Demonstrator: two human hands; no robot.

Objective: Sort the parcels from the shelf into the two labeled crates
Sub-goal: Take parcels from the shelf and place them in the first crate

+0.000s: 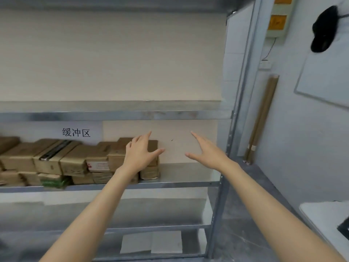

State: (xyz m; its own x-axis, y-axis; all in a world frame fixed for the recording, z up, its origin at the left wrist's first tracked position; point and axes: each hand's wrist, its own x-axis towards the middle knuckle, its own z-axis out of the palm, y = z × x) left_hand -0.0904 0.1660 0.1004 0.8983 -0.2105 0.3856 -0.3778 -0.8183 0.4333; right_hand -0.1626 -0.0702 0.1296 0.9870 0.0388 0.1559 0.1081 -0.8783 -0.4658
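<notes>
Parcels (75, 161) in 2 tiers (no. unclear) on shelf (170, 184); left hand (139, 156) & right hand (207, 154) spread wide, empty.

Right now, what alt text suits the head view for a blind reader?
The left hand and right hand, fingers spread and empty, stretch toward a metal shelf; the left is in front of the rightmost stacked brown parcels, the right beside them.

Light even, diffuse, moderately bright, with no hard shadows. Soft glare along the metal shelf rail (132, 115). Whole frame slightly soft; parcels (56, 159) at left smeared, labels unreadable. Wide-angle bend: the shelf post (243, 91) leans and curves toward the right edge. Dimmer on the lower shelf (56, 214) — hazy, washed grey.
</notes>
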